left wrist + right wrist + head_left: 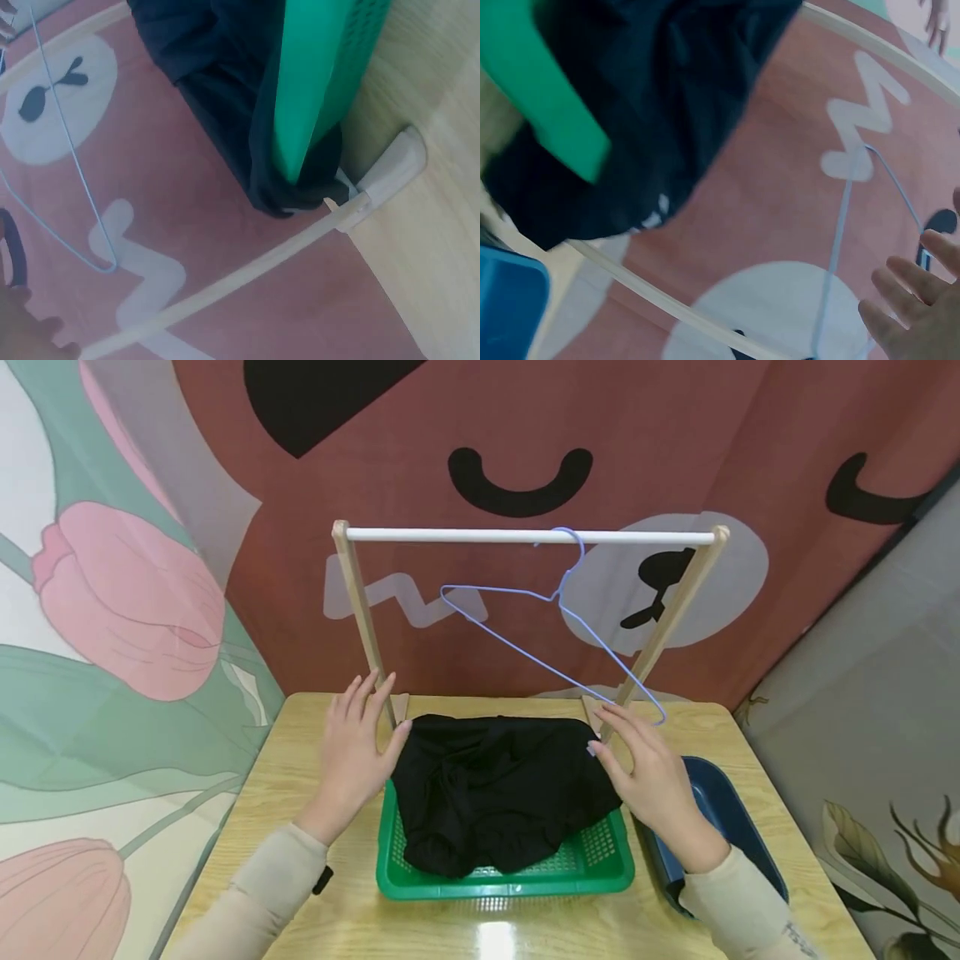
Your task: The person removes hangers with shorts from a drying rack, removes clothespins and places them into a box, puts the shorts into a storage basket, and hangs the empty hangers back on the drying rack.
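A bunched black garment (pixel 502 785) fills the green basket (pixel 504 887) and drapes over its far rim; its folds hide what kind of garment it is. Small white marks (pixel 656 215) show on its edge in the right wrist view. My left hand (pixel 354 756) is held up at the garment's left side, fingers spread and holding nothing. On the other side, my right hand (pixel 651 772) has its fingers stretched out, thumb tip close to the garment's right edge. Above it, a light blue hanger (pixel 517 647) hangs at a slant from the white rod (pixel 450 535) by its hook.
Two wooden posts (pixel 362 602) carry the rod behind the basket. A dark blue tray (pixel 738 827) lies to the right, partly under my right forearm. All stand on a wood-grain table (pixel 300 893), with a printed curtain (pixel 420 468) behind.
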A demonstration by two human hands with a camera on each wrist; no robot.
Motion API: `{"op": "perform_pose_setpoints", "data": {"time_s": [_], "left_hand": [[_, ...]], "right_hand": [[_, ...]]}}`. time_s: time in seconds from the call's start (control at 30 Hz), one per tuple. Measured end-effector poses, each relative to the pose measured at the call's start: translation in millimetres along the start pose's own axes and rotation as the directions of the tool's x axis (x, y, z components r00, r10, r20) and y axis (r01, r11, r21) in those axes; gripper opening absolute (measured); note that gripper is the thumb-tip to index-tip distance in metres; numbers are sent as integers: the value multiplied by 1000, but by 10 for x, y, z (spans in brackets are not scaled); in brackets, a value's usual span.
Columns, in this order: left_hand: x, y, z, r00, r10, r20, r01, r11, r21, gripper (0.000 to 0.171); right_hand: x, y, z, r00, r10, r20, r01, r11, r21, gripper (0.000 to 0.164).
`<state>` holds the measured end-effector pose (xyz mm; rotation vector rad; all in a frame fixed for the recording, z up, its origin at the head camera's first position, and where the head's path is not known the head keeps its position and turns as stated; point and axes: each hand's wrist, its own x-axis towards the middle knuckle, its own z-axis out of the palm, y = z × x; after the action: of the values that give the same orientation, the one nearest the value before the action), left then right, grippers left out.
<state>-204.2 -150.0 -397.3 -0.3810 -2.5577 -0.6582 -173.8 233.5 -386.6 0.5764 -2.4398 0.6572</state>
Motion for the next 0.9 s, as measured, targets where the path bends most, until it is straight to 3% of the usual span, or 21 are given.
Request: {"op": "perform_pose_setpoints", "data": {"time_s": [0.13,0.3,0.67,0.9], "left_hand": [[-124,88,41,997,13,82,-19,997,73,72],[-270,158,100,988,23,150,-42,991,129,77],[-456,216,221,983,19,185,-43,991,126,78],[-487,138,332,968,-25,248,-6,992,123,81]], "right_hand": [[-120,21,122,994,28,109,-26,999,-19,65],[-217,35,252,983,21,185,-13,999,-42,69],[-342,39,319,958,70,277,-52,996,-70,75],[-385,138,355,953,64,297,-41,996,-84,74]]}}
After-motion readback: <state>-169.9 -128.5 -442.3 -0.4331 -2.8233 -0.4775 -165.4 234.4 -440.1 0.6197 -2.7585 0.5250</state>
